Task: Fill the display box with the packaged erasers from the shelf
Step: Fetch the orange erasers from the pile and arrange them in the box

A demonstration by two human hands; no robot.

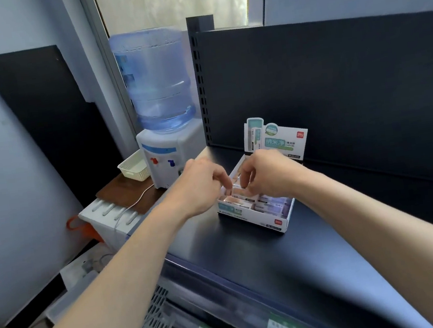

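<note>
From the head camera, the person is reaching out with both arms over a dark shelf (248, 255). A white display box (257, 220) is sitting on the shelf, near its back wall. A tall sign card (275, 137) is standing up at the back of the box.

The packaged erasers (269, 202) are lying inside the box in rows, and they are filling most of it.

The left hand (201, 184) is hanging over the back left part of the box. Its fingers (227, 185) are curling down and touching the packs there. The right hand (268, 176) is hanging just beside it, over the middle of the box, and its fingers are curling down too. The two hands are nearly meeting. The fingertips are blurry, so I cannot tell if either hand is pinching a pack or only pressing on it.

To the left of the shelf, a white water cooler (165, 159) is standing on a low brown table with a big blue bottle (156, 81) on top. A small cream basket (132, 168) is sitting just beside the cooler.
</note>
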